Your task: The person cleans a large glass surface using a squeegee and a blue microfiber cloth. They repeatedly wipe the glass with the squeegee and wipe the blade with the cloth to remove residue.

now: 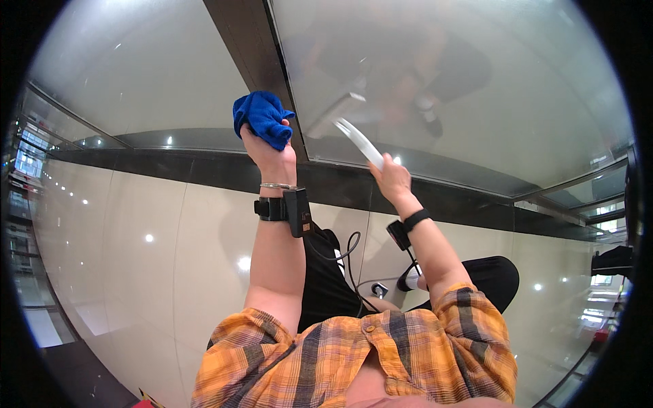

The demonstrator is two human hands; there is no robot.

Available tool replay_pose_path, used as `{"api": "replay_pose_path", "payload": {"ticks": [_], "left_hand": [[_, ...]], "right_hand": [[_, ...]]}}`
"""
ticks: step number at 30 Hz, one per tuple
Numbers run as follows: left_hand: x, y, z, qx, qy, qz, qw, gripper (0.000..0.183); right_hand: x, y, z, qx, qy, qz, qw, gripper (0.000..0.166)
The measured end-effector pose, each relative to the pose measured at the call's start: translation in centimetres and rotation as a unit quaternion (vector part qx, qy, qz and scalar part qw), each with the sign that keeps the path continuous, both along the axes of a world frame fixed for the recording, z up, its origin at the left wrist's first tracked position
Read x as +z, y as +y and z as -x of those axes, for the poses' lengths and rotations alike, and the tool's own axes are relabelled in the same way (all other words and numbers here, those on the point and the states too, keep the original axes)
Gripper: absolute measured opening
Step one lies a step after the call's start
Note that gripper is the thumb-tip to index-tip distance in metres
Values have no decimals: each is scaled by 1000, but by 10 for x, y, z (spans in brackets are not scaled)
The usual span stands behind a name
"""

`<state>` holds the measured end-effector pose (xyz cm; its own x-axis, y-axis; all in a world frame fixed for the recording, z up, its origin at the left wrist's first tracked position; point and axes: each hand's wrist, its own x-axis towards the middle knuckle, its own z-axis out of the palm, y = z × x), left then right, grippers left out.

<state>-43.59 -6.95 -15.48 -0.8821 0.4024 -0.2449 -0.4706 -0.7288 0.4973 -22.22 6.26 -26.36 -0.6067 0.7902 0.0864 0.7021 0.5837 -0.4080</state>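
Observation:
My left hand [270,148] grips a crumpled blue cloth [261,117], raised in front of the dark metal frame post [265,56] between two glass panels. My right hand [392,178] is closed around one end of a white, blade-like tool [360,142], slightly blurred, which points up and to the left; its exact kind cannot be told. The tool is near the lower left part of the right glass panel [484,112], where its reflection shows. Whether cloth or tool touches a surface cannot be told.
A dark strip [336,186] runs along the foot of the glass, beside glossy beige floor tiles [143,275]. Black cables [352,265] hang between my arms, by my bent knees. Black devices are strapped to both wrists. A red object [148,404] shows at the lower left edge.

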Motion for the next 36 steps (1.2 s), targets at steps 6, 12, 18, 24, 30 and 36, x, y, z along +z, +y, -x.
{"api": "replay_pose_path", "payload": {"ticks": [6, 12, 18, 24, 30, 36], "left_hand": [[2, -3, -1, -13, -10, 7, 1000, 35], [4, -4, -2, -37, -34, 6, 999, 35], [-4, -3, 1, -68, -5, 5, 998, 38], [-7, -7, 1, -89, 1, -6, 996, 43], [-6, -3, -3, -108, 12, -13, 994, 40], [18, 1, -12, -96, -14, 41, 994, 33]], "right_hand": [[-69, 21, -100, -103, -119, 30, 987, 42], [-32, -16, -12, -8, 7, 47, 999, 41], [-58, -20, 40, 41, -18, 31, 999, 35], [-100, 6, -45, -66, -134, 44, 988, 35], [-82, 4, -62, -50, -155, 106, 981, 37], [-54, -25, 34, 28, -80, 108, 991, 33]]}}
